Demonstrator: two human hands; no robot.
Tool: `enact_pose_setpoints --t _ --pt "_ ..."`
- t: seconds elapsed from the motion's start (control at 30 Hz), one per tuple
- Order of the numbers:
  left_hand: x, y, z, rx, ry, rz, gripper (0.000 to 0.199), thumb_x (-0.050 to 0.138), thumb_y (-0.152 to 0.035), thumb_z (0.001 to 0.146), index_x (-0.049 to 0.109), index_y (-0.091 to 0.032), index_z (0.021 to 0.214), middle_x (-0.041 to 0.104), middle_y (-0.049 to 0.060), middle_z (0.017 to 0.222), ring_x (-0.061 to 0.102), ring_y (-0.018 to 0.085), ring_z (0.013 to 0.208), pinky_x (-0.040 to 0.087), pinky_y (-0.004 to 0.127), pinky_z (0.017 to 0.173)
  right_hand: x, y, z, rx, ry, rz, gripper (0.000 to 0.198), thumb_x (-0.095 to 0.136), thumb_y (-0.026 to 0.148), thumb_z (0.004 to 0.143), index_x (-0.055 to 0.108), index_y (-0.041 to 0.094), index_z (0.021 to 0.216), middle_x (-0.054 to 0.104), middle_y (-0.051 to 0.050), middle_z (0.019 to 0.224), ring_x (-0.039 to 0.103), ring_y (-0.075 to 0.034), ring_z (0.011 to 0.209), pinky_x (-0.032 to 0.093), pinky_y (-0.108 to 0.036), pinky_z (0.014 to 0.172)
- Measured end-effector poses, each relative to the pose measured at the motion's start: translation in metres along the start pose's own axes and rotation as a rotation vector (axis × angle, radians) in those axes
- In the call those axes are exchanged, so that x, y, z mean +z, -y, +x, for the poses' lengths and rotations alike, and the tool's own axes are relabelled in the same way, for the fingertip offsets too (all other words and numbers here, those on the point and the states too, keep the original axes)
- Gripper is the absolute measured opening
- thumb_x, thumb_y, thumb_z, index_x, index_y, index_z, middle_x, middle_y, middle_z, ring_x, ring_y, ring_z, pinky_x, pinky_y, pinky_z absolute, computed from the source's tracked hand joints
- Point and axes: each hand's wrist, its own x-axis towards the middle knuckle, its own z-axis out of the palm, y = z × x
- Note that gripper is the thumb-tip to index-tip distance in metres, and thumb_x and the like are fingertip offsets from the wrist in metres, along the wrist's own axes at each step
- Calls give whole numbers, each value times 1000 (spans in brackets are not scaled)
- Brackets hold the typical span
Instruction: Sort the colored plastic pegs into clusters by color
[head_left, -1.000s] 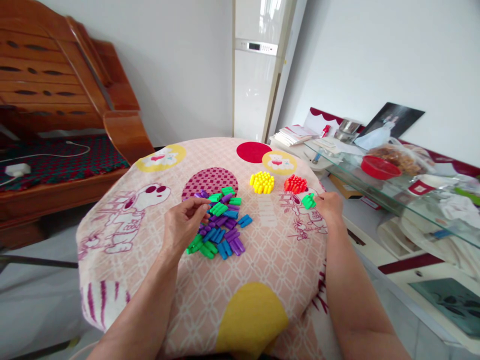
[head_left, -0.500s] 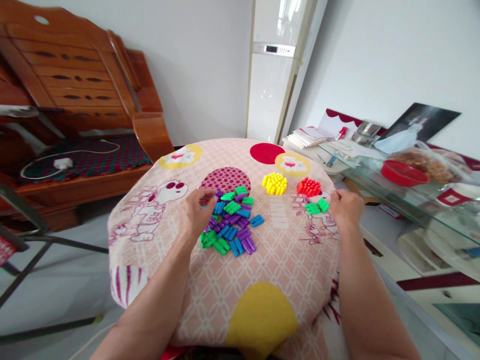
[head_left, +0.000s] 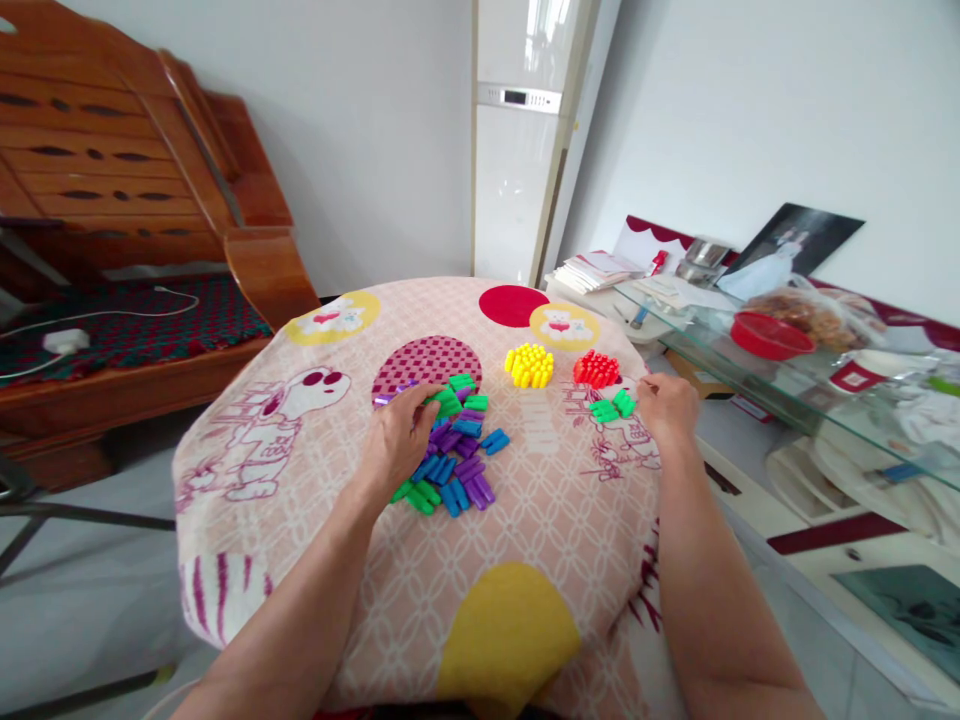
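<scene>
A mixed heap of short plastic sticks, purple, blue and green, lies on the cloth in front of me. My left hand reaches over the heap's left side, thumb and fingers closed at a green stick near its top. My right hand hovers at the table's right edge with its fingers pinched together; whatever is in them is hidden. Just left of it lies a small group of green sticks. Behind that sit a red cluster and a yellow cluster.
The round table wears a patterned pink tablecloth. On the right stands a glass shelf holding a red bowl, bagged food and papers. A wooden bench is at the left, a tall white appliance behind.
My left hand has shifted right over the heap, its fingertips now at a green stick. My right hand stays beside the small green group. The view has turned slightly right.
</scene>
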Motion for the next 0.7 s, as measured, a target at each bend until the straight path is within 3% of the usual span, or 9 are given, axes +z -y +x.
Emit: enact_pose_setpoints --t 0.13,0.23,0.37,0.47,0.7 --pt "2 -30 2 64 46 -106 35 47 -33 96 70 -18 117 75 8 110 70 21 93 53 32 86 13 6 -3 -45 154 11 41 54 37 91 71 13 120 74 -17 107 67 -31 103 48 -36 87" --pt "10 -52 9 109 151 -150 26 54 -25 92 72 -18 110 76 5 94 70 18 81 54 28 79 18 18 -10 -85 241 -10 60 63 46 88 57 14 139 68 -18 124 62 -31 115 47 -36 92" --pt "28 -73 25 143 245 -191 20 58 -16 88 73 -17 101 73 2 77 69 15 71 53 26 74 25 33 -22 -121 291 -111 80 71 45 84 40 13 151 58 -22 138 56 -35 126 45 -39 97" --pt "46 -80 36 119 284 -243 20 58 -13 86 73 -16 98 71 1 70 67 13 64 52 23 68 28 37 -25 -112 293 -127 71 64 38 90 39 12 151 59 -22 135 58 -33 123 45 -37 95" --pt "95 -80 53 -51 395 -364 16 60 -12 84 69 -14 98 71 0 69 63 10 52 49 20 56 26 11 -6 -103 267 -70 35 53 25 93 67 13 122 73 -16 114 67 -28 109 47 -32 89"
